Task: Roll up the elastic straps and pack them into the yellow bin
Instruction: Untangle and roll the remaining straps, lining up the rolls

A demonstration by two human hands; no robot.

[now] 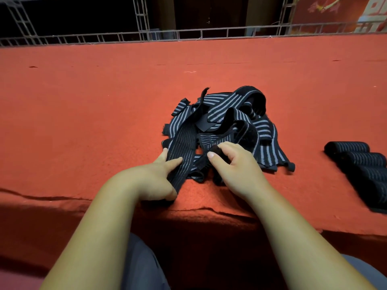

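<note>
From the head view, the left hand (161,176) holds a loose strap (180,141) at the near edge of the red counter (83,111). Its fingers lie along the top and its thumb appears tucked beneath. The right hand (236,164) pinches a small dark coil (214,150) between thumb and curled fingers. This looks like the started end of a roll, though I cannot tell whether it belongs to the same strap. Both sit at the front of the tangled pile (230,114), and finished rolls (360,160) lie in a row well apart at the right. The bin is not in view. The step in hand seems to be starting a new roll. To do it well, first pull the strap clear of the pile so nothing drags along with it. Keep it flat and lightly taut with the left hand while the right turns the coil toward it. Keep the edges lined up so the roll stays even, since slack elastic will spring loose or wind into a cone.
</note>
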